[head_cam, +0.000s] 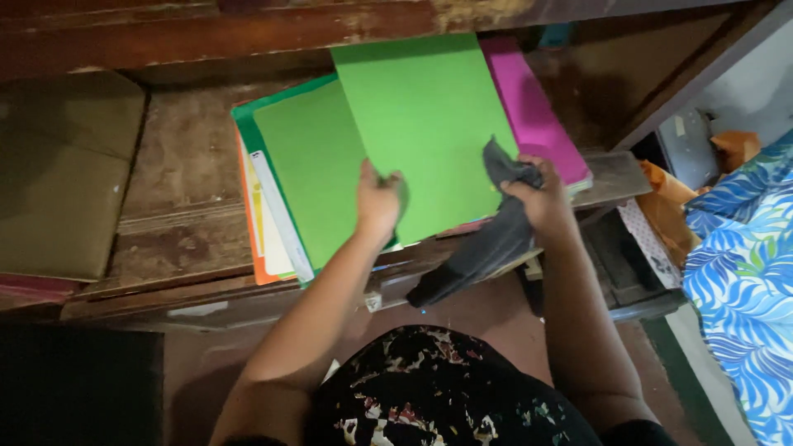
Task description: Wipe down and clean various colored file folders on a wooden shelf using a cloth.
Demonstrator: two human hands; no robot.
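- A head-worn camera looks down on a person's two bare arms reaching up into a worn, dark wooden shelf [178, 165] that fills the upper half of the frame.
- The left hand [378, 198], just left of centre, is closed over the lower edge of a bright green folder [425, 116], the fingers lying across its face.
- The green folder is tilted, its top toward the upper centre of the frame, and it lies over a second green folder [301, 165] to its left.
- Below and left of those, an orange and white stack of papers [264, 231] shows at its edges; a pink folder [537, 107] pokes out at the upper right.
- The right hand [541, 198], right of centre, is clenched around a dark grey cloth [487, 248], which hangs limp toward the lower centre and touches the folder's right edge.
- The folder looks thin, light and smooth: likely to bend if lifted by one corner and to slide easily over the sheets under it. A pinch along the lower edge, where the left hand sits, seems the steadiest hold.
- The cloth is soft and floppy, and bunches wherever it is gripped.
- A flat brown cardboard piece [62, 182] lies at the left edge; blue patterned fabric [743, 272] fills the lower right.
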